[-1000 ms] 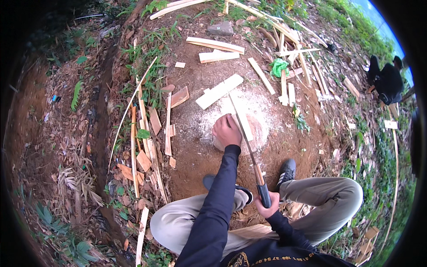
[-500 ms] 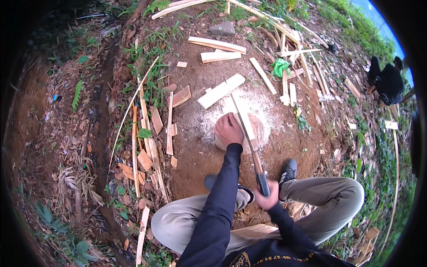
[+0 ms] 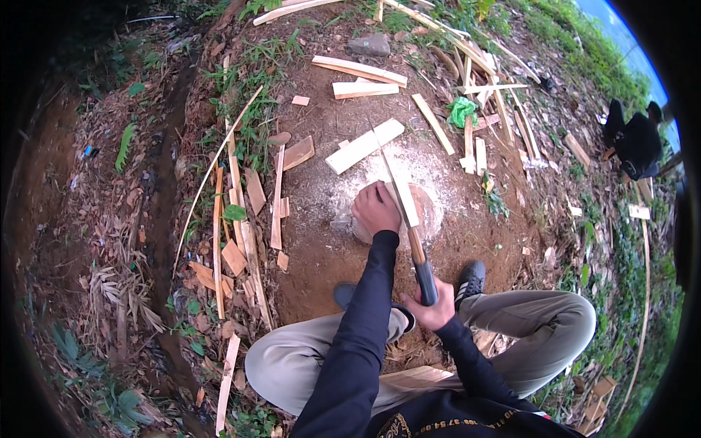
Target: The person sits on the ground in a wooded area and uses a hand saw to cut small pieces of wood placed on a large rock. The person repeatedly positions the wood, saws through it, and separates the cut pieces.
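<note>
My right hand [image 3: 436,310] is closed around the black grip of a long, narrow-bladed hand saw [image 3: 418,255], with brown wood above the grip. Its blade points away from me, alongside a pale wood strip [image 3: 406,203]. The strip rests on a round stump [image 3: 429,219] dusted with pale sawdust. To the left of the blade, my left hand [image 3: 376,207] is closed with curled fingers against the strip; the fingertips are partly hidden. A wider pale board [image 3: 365,146] lies on the ground just beyond the stump, under the line of the blade tip.
Several wood strips [image 3: 358,71] and offcuts lie farther off, and more long strips [image 3: 250,248] line the left side. A green plastic bag [image 3: 461,111] sits near a wood pile at far right. Another person [image 3: 637,139] in dark clothes is at the right edge. My shoe [image 3: 472,280] flanks the stump.
My right hand has pushed the saw forward, away from me, along its length. My left hand stays in place on the wood strip.
</note>
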The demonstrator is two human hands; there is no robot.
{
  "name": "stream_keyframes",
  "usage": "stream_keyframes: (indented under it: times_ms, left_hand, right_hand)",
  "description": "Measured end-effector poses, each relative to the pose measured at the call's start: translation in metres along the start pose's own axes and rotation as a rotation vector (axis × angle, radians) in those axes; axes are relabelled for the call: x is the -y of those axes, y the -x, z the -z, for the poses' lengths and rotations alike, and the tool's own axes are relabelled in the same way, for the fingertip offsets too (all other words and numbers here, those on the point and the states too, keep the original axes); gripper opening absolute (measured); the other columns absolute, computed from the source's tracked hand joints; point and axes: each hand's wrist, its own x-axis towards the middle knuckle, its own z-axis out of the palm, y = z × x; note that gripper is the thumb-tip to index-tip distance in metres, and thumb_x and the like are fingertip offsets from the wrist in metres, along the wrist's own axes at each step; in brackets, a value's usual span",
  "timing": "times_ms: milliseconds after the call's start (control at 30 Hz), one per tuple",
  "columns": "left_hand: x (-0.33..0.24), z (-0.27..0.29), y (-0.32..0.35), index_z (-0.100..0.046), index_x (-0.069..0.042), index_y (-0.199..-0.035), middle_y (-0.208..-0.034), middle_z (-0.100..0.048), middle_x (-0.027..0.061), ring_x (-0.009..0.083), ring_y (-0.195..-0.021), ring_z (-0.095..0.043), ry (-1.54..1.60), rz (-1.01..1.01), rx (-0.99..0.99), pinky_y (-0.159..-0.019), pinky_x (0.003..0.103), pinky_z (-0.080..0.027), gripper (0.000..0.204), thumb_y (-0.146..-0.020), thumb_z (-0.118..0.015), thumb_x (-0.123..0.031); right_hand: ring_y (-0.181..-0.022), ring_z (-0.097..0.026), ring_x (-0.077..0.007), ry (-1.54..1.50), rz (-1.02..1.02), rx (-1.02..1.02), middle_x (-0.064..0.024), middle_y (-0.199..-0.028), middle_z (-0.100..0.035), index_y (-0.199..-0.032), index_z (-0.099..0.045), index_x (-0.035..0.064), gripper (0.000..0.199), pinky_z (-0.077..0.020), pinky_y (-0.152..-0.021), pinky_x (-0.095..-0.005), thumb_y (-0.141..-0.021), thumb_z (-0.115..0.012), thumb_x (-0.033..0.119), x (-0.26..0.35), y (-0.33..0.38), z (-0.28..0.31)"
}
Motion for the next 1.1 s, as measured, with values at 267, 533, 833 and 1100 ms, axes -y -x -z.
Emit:
stream_keyframes:
  times_ms: [267, 533, 833, 1100]
  left_hand:
    - [-0.007, -0.003, 0.000, -0.069, -0.008, -0.097, -0.101, -0.066, 0.0096, 0.0276, -0.104, -0.058, -0.034, 0.047, -0.014, -0.097, 0.044, -0.035, 0.030, -0.099, -0.048, -0.029]
    - [-0.006, -0.006, -0.003, -0.069, -0.007, -0.097, -0.101, -0.067, 0.0095, 0.0279, -0.103, -0.058, -0.039, 0.090, -0.027, -0.099, 0.045, -0.034, 0.031, -0.099, -0.048, -0.030]
    - [-0.011, -0.008, -0.003, -0.069, -0.008, -0.096, -0.097, -0.066, 0.0078, 0.0264, -0.102, -0.057, -0.068, 0.061, -0.024, -0.097, 0.043, -0.034, 0.030, -0.099, -0.048, -0.028]
    - [-0.007, -0.008, -0.001, -0.068, -0.009, -0.097, -0.099, -0.066, 0.0076, 0.0257, -0.102, -0.058, -0.102, 0.016, -0.057, -0.097, 0.044, -0.034, 0.029, -0.100, -0.046, -0.028]
  right_hand:
    - [-0.041, -0.046, -0.0104, -0.008, 0.058, 0.009, -0.0039, -0.048, -0.049, -0.059, -0.052, 0.0045, 0.037, -0.0386, -0.044, -0.0289, -0.079, -0.080, 0.018, -0.026, 0.039, 0.012]
    - [-0.041, -0.049, -0.0120, 0.045, 0.038, -0.061, -0.0041, -0.048, -0.048, -0.061, -0.052, 0.0048, 0.035, -0.0405, -0.045, -0.0299, -0.076, -0.080, 0.019, -0.018, 0.013, 0.009]
    - [-0.044, -0.041, -0.0056, -0.086, -0.087, -0.064, -0.0012, -0.046, -0.043, -0.058, -0.051, 0.0033, 0.042, -0.0341, -0.042, -0.0309, -0.084, -0.076, 0.024, -0.027, -0.025, 0.004]
    - [-0.044, -0.052, -0.0125, 0.068, 0.004, -0.061, -0.0095, -0.050, -0.050, -0.062, -0.055, 0.0004, 0.023, -0.0418, -0.046, -0.0318, -0.077, -0.070, 0.008, -0.014, 0.050, 0.023]
